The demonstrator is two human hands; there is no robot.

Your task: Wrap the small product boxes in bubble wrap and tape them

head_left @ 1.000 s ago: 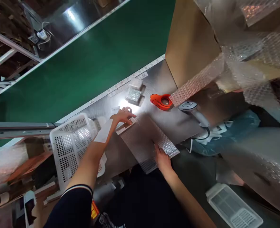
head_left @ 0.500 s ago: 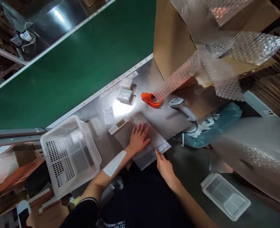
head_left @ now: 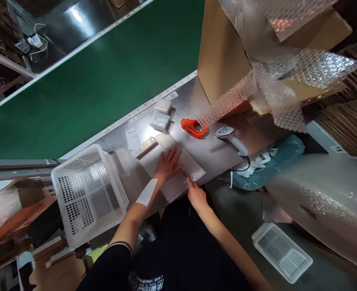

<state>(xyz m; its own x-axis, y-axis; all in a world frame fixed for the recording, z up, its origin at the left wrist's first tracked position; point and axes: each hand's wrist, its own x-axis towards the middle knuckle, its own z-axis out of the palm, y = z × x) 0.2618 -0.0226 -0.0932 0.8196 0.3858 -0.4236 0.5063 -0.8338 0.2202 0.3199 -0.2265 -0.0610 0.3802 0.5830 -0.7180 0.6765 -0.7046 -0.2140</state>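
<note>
A sheet of bubble wrap (head_left: 190, 167) lies flat on the steel worktable (head_left: 208, 151). My left hand (head_left: 167, 162) rests on the sheet with fingers spread, pressing it down. At the sheet's near edge my right hand (head_left: 196, 195) is closed around a small dark blade-like tool whose tip touches the wrap. A small flat box (head_left: 147, 144) lies at the sheet's far left corner. A white patch sits on my left forearm.
A white perforated basket (head_left: 89, 194) stands left of the sheet. Two small bubble-wrapped packets (head_left: 161, 119), a paper label (head_left: 132, 138), an orange tape dispenser (head_left: 193, 127) and a barcode scanner (head_left: 230, 137) lie beyond. A cardboard box (head_left: 227, 56) spilling bubble wrap stands at right; a green conveyor belt (head_left: 106, 81) runs behind.
My left hand left the small box at the sheet's far corner and now lies flat on the bubble wrap. My right hand stayed at the sheet's near edge.
</note>
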